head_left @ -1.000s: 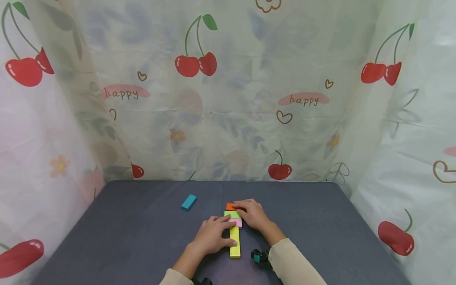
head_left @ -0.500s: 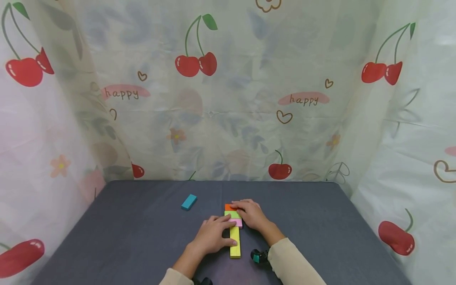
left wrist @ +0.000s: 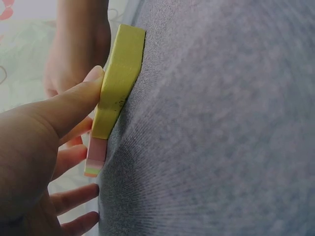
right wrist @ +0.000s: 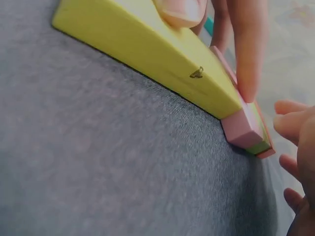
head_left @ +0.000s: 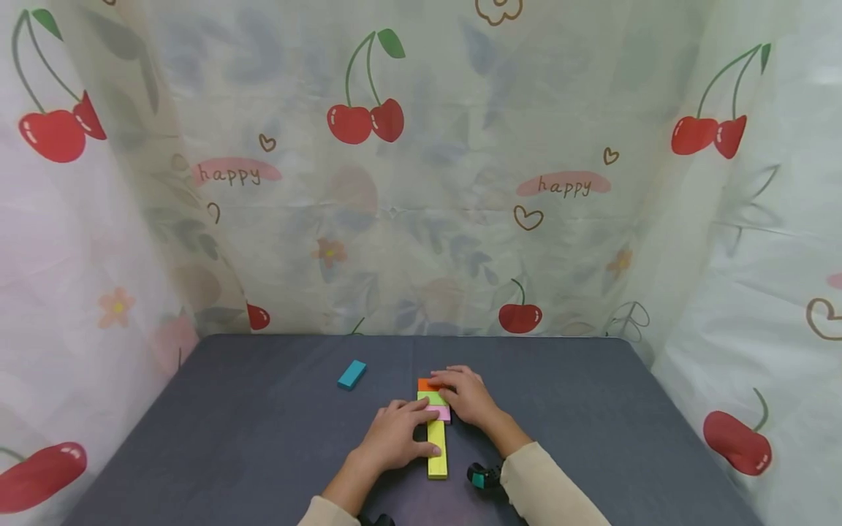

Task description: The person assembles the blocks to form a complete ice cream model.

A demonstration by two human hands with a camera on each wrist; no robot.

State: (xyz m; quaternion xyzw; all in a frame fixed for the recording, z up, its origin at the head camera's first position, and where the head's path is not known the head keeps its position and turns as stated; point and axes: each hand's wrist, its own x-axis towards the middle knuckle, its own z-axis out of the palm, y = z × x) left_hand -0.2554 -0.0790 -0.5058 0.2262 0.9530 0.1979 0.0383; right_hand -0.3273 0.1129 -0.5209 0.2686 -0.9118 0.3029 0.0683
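A long yellow block [head_left: 437, 432] lies on the dark tabletop, pointing away from me. Across its far end lie a pink block [head_left: 444, 415], a light green block [head_left: 430, 399] and an orange block [head_left: 425, 384], side by side. My left hand [head_left: 393, 437] reaches in from the left; its thumb rests on the yellow block and its index finger on the pink one. My right hand [head_left: 471, 398] is at the right of the far blocks, its fingers over the orange one and partly hiding it. The right wrist view shows the yellow block's side [right wrist: 147, 54] close up.
A blue block [head_left: 351, 375] lies apart, farther back and left of the row. The dark table [head_left: 276, 438] ends at a patterned curtain [head_left: 421, 183] behind and at both sides. A black wrist strap [head_left: 484, 476] sits at the right sleeve.
The orange block has shifted slightly left, more in line with the green one, under my right hand. The left hand stays in place. The head view has shifted a little.
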